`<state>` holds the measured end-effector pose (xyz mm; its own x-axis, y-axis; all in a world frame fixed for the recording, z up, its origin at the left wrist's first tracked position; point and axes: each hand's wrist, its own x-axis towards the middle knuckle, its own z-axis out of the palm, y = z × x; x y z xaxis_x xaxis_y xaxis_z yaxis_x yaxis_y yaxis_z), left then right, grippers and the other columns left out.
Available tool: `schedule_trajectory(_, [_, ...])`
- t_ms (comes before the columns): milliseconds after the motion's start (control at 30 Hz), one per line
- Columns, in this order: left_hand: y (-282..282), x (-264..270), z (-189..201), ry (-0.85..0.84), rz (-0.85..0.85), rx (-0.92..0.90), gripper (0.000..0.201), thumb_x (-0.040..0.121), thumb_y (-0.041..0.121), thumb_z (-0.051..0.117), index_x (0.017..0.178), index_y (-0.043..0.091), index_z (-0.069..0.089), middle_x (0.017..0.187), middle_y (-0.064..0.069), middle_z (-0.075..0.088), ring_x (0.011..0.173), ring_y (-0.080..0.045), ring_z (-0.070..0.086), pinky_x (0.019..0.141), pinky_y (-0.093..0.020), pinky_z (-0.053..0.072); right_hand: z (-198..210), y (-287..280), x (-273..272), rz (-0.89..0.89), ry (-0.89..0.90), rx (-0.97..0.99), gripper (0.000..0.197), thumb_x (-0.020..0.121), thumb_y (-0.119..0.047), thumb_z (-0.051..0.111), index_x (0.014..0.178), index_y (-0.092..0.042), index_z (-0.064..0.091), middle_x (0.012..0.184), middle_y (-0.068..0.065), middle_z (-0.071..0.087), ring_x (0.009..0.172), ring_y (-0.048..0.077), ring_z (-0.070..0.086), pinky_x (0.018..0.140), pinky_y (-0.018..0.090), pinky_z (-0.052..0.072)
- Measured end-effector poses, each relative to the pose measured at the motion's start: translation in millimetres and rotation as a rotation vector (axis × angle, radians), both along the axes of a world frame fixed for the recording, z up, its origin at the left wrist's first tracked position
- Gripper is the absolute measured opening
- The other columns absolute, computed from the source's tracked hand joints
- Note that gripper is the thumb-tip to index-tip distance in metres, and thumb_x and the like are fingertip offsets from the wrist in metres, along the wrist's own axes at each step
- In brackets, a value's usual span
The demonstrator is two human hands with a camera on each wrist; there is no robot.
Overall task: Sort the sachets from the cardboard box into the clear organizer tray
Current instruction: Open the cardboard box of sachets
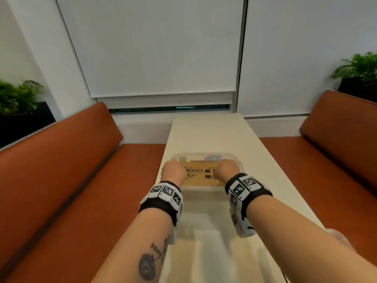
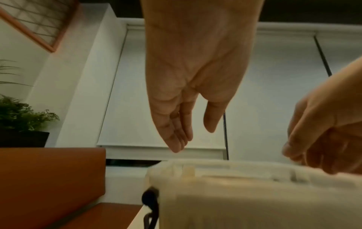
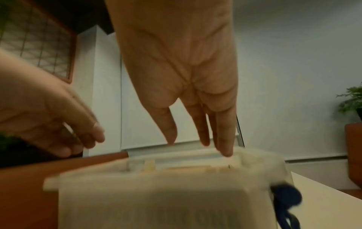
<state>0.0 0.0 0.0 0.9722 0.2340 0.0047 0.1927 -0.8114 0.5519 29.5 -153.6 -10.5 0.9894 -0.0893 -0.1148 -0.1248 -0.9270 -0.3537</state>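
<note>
two bare forearms reach forward over a narrow pale worktop (image 1: pixel 206 131) that runs away from the viewer between two orange bench seats; the left hand (image 1: pixel 173 170) and the right hand (image 1: pixel 225 168) hover at the two ends of a brown cardboard box (image 1: pixel 201 176) with dark printing on its lid; the box sits inside a clear plastic tub (image 1: pixel 204 189), well along the worktop; nearer the viewer lies the clear organizer tray (image 1: pixel 206 237), blurred, its compartments hard to make out; no sachets can be seen.

in the wrist views both hands hang with fingers straight and loosely together, thumbs apart, holding nothing; the left hand (image 2: pixel 188 86) is above the tub's near edge without touching; a fingertip of the right hand (image 3: pixel 182 74) looks close to the tub rim (image 3: pixel 254 156), though contact cannot be told.

the step in hand looks like taking hold of the box to lift or open it; it would go best with one hand at each short end, gripping evenly and rising straight up so the box clears the tub walls without dragging the tub along.

the worktop is narrow, with its long edges close on both sides of tub and tray; open surface lies beyond the tub toward the window, and a little to the right.
</note>
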Motion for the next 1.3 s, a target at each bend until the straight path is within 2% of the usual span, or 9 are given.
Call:
schedule_trajectory(133, [-2.0, 15.1, -16.8, 0.132, -0.012, 0.11, 0.025, 0.096, 0.008, 0.041, 0.111, -0.002, 0.058, 0.113, -0.018, 0.062, 0.104, -0.03, 0.06, 0.078, -0.032, 0.047, -18.6, 1.5, 8.5, -0.05, 0.017, -0.05, 0.029, 0.095, -0.017, 0.044, 0.118, -0.008, 0.059, 0.117, 0.01, 0.063, 0.107, 0.025, 0.06, 0.088, 0.031, 0.048])
schedule_trajectory(333, [-10.5, 36.1, -31.3, 0.27, -0.029, 0.357, 0.024, 0.095, 0.011, 0.044, 0.108, 0.008, 0.064, 0.112, -0.007, 0.064, 0.104, -0.023, 0.061, 0.078, -0.029, 0.047, -46.2, -4.3, 25.0, -0.14, 0.033, 0.146, 0.019, 0.093, -0.024, 0.042, 0.088, -0.013, 0.056, 0.103, 0.008, 0.067, 0.08, 0.022, 0.056, 0.07, 0.028, 0.043])
schedule_trajectory(400, [-13.6, 40.3, -35.4, 0.307, -0.033, 0.369, 0.025, 0.096, 0.012, 0.042, 0.107, 0.009, 0.064, 0.112, -0.007, 0.064, 0.104, -0.022, 0.061, 0.077, -0.029, 0.046, -51.4, -3.7, 24.0, -0.169, 0.038, 0.208, 0.027, 0.092, -0.028, 0.043, 0.105, -0.01, 0.059, 0.106, 0.007, 0.067, 0.085, 0.023, 0.059, 0.073, 0.029, 0.046])
schedule_trajectory(500, [-18.5, 45.8, -45.7, 0.342, -0.052, 0.362, 0.031, 0.097, 0.013, 0.037, 0.116, 0.007, 0.06, 0.118, -0.007, 0.062, 0.108, -0.024, 0.059, 0.08, -0.032, 0.045, -55.2, -1.8, 18.2, -0.229, -0.003, 0.19, 0.053, 0.094, -0.037, 0.04, 0.133, -0.001, 0.036, 0.118, 0.013, 0.061, 0.107, 0.03, 0.058, 0.084, 0.034, 0.045])
schedule_trajectory(633, [-25.1, 45.3, -57.5, 0.282, 0.08, 0.221, 0.057, 0.098, 0.028, 0.035, 0.146, -0.002, 0.025, 0.138, -0.019, 0.048, 0.126, -0.033, 0.047, 0.107, -0.042, 0.036, -55.7, 0.9, 14.7, -0.255, -0.098, 0.195, 0.059, 0.097, -0.045, 0.033, 0.134, 0.002, 0.032, 0.116, 0.016, 0.062, 0.108, 0.032, 0.059, 0.085, 0.036, 0.046])
schedule_trajectory(733, [-26.2, 44.3, -62.0, 0.216, 0.139, 0.155, 0.067, 0.098, 0.028, 0.034, 0.15, -0.001, 0.003, 0.142, -0.022, 0.043, 0.128, -0.035, 0.043, 0.108, -0.042, 0.033, -56.6, 2.9, 13.9, -0.256, -0.13, 0.16, 0.061, 0.097, -0.048, 0.031, 0.133, 0.001, 0.032, 0.113, 0.016, 0.064, 0.105, 0.032, 0.06, 0.082, 0.036, 0.046])
schedule_trajectory(800, [-26.2, 44.4, -62.5, 0.168, 0.16, 0.156, 0.068, 0.099, 0.025, 0.034, 0.15, -0.002, -0.002, 0.145, -0.023, 0.037, 0.129, -0.034, 0.038, 0.108, -0.041, 0.031, -57.2, 3.2, 13.4, -0.251, -0.167, 0.159, 0.058, 0.097, -0.048, 0.032, 0.13, 0.0, 0.034, 0.11, 0.016, 0.064, 0.102, 0.032, 0.061, 0.081, 0.036, 0.046])
schedule_trajectory(1100, [-23.9, 45.0, -57.3, 0.05, 0.208, 0.184, 0.048, 0.1, 0.026, 0.032, 0.138, -0.004, 0.034, 0.141, -0.02, 0.04, 0.128, -0.031, 0.036, 0.109, -0.039, 0.026, -55.6, 3.7, 10.7, -0.234, -0.293, 0.176, 0.055, 0.095, -0.049, 0.038, 0.126, -0.004, 0.037, 0.109, 0.017, 0.063, 0.102, 0.036, 0.059, 0.086, 0.042, 0.049])
schedule_trajectory(1300, [-23.5, 43.5, -33.3, -0.011, 0.218, 0.203, 0.053, 0.1, 0.03, 0.034, 0.141, -0.004, 0.03, 0.141, -0.021, 0.038, 0.128, -0.032, 0.035, 0.109, -0.041, 0.027, -37.8, 4.0, 7.8, -0.221, -0.36, 0.219, 0.054, 0.095, -0.045, 0.041, 0.128, -0.002, 0.037, 0.115, 0.021, 0.059, 0.108, 0.038, 0.053, 0.09, 0.042, 0.044])
